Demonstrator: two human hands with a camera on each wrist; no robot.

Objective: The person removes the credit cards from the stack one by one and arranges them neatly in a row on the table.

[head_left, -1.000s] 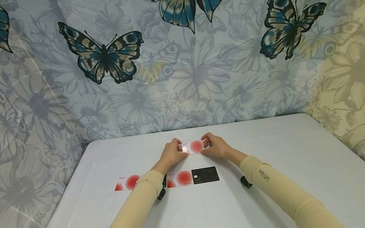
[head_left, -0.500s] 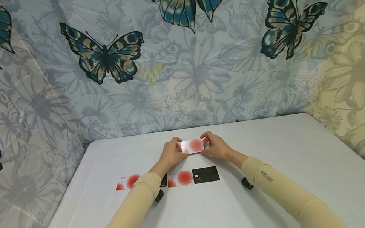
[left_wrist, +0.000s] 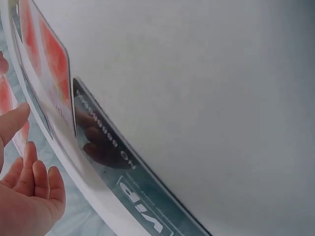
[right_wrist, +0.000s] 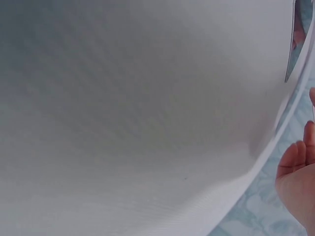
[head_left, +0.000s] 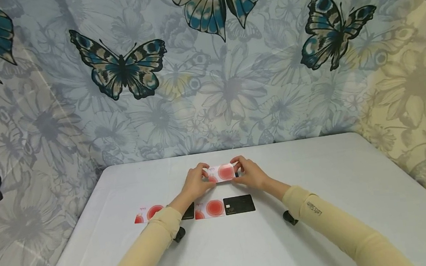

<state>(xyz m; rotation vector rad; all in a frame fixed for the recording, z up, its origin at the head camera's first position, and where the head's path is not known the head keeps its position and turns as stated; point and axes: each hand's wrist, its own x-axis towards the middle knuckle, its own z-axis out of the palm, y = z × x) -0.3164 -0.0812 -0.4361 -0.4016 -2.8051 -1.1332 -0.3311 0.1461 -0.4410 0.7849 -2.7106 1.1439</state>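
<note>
A small white card with a red disc (head_left: 223,172) is being held just above the white table (head_left: 326,208), its printed face turned towards the head camera and its long edge running level — faint lettering is showing at its upper left corner, too small to read. The left hand (head_left: 197,183) is pinching the card's left end, fingers curled over the top edge; the right hand (head_left: 251,173) is pinching its right end the same way, so both grips are clamped on the one card. Both forearms, in tan sleeves, are reaching forward from the near edge and converging on it. Nearer the person than the held card, a row is lying flat on the table: a black VIP card (head_left: 239,204), a red-disc card (head_left: 209,209) touching its left side, a dark card (head_left: 188,211) partly under the left sleeve, and another red-disc card (head_left: 149,213) furthest left
</note>
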